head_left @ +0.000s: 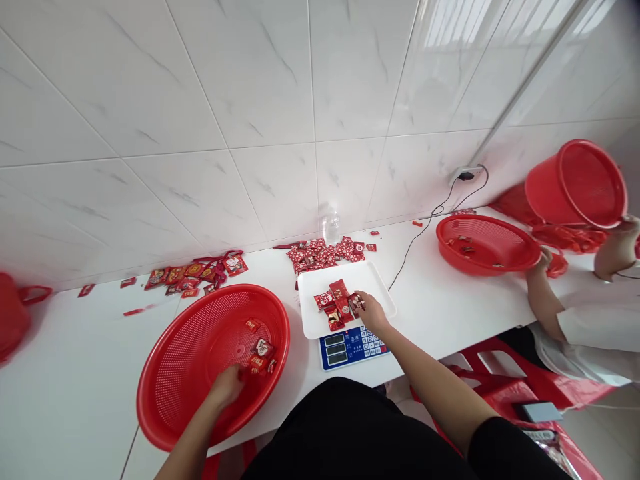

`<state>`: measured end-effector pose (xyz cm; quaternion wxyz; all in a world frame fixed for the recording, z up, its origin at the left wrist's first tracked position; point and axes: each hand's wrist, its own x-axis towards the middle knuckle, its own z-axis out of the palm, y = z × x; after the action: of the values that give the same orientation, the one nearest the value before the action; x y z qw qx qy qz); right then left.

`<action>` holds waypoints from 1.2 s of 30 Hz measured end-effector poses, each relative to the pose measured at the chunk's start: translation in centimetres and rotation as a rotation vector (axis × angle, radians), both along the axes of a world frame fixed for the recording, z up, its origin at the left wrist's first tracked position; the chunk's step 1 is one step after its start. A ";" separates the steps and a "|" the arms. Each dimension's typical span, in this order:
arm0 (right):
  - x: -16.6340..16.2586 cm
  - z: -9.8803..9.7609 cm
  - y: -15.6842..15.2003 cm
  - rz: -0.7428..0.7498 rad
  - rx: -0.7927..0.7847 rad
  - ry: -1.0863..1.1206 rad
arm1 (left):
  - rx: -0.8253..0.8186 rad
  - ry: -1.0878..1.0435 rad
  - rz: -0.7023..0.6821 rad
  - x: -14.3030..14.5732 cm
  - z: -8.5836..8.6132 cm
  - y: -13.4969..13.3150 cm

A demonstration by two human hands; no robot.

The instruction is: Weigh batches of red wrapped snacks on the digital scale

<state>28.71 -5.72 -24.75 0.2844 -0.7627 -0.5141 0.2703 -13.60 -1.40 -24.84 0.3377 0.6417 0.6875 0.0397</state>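
Dark-red packet [357, 303] is pinched by the right hand [373, 313] over the scale tray [373, 277]; the left hand's [227, 387] grip inside the colander [187, 353] cannot be discerned.

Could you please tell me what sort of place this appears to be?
Probably a packing workroom, though I cannot be certain: a digital scale bears red packets on its white tray, a perforated red basket holds more, and packet piles lie on the white table.
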 end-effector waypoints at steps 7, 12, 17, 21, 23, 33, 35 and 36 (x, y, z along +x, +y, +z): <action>-0.4 0.2 0.0 0.002 -0.008 0.043 | 0.006 -0.258 0.114 1.9 4.5 1.4; -0.2 -0.1 -0.7 -0.025 -0.041 0.084 | -0.244 -0.705 0.158 8.1 7.0 0.4; 0.2 -0.2 -0.5 -0.054 -0.053 0.124 | -0.370 -0.841 0.072 14.9 7.5 -0.8; -0.8 0.4 0.1 -0.039 -0.011 0.046 | -0.408 -0.900 -0.013 17.0 7.6 -1.1; -2.1 0.6 0.5 0.035 -0.033 -0.051 | -0.383 -0.874 -0.017 16.8 7.5 -1.0; -5.2 -0.2 3.7 0.382 -0.069 -0.449 | -0.319 -0.823 0.100 12.3 6.8 -1.3; -4.3 -0.5 3.8 0.377 0.016 -0.474 | -0.330 -0.825 0.110 11.8 6.8 -1.6; -3.9 -0.5 3.9 0.369 0.052 -0.479 | -0.332 -0.826 0.117 11.7 6.9 -1.7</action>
<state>24.83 -1.82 -25.30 0.1204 -0.6910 -0.7031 0.1168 -1.93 -3.12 -17.96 0.6795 0.4692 0.5271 0.2006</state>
